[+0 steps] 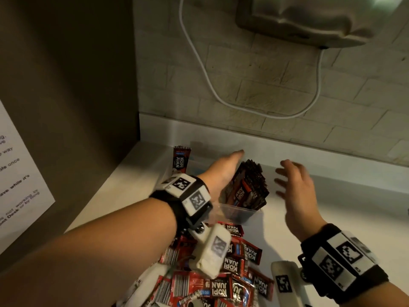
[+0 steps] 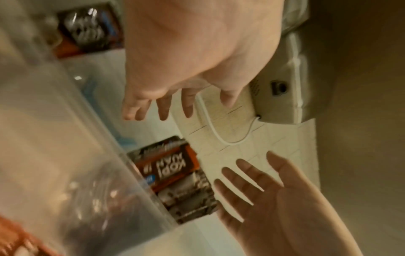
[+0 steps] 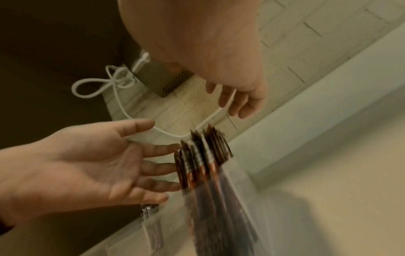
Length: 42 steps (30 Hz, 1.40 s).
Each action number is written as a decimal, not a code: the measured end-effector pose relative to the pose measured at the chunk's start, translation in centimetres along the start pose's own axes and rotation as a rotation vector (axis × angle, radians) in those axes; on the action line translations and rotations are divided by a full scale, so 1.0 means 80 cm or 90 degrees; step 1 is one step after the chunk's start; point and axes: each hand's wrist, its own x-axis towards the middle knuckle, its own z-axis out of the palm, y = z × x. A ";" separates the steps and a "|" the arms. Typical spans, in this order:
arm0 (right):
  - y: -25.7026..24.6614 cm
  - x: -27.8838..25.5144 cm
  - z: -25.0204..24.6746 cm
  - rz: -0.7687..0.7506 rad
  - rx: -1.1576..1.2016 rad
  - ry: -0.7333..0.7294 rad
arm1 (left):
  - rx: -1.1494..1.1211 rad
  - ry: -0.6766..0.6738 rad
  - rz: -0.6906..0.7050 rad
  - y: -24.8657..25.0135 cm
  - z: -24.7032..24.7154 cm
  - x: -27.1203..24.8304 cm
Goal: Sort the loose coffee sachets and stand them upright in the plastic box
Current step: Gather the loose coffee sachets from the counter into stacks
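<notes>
A stack of dark red Kopi Juan sachets (image 1: 247,185) stands leaning in the clear plastic box (image 1: 241,214) on the white counter. My left hand (image 1: 230,162) is open with straight fingers along the stack's left side; in the right wrist view its fingertips (image 3: 173,149) reach the sachets (image 3: 203,155). My right hand (image 1: 290,178) hovers open and blurred just right of the stack, holding nothing. Both hands flank the sachets (image 2: 175,173) in the left wrist view: left hand (image 2: 157,107), right hand (image 2: 252,187). A pile of loose sachets (image 1: 228,275) lies near me, partly under my left forearm.
One sachet (image 1: 180,157) stands against the far left of the box area. A brown side panel (image 1: 66,85) with a paper notice (image 1: 17,185) walls the left. A white cable (image 1: 199,63) hangs below a wall-mounted device (image 1: 305,18). Bare counter (image 1: 287,227) lies right of the box.
</notes>
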 end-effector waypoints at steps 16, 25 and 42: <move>0.055 -0.190 -0.016 -0.629 -0.835 -0.904 | 0.825 -0.049 -0.096 -0.124 -0.157 -0.215; 0.060 -0.157 -0.015 -0.588 -0.908 -0.980 | 0.792 -0.043 -0.130 -0.145 -0.162 -0.234; 0.045 -0.142 -0.002 -0.256 -0.772 -0.555 | 0.830 -0.062 -0.077 -0.140 -0.142 -0.178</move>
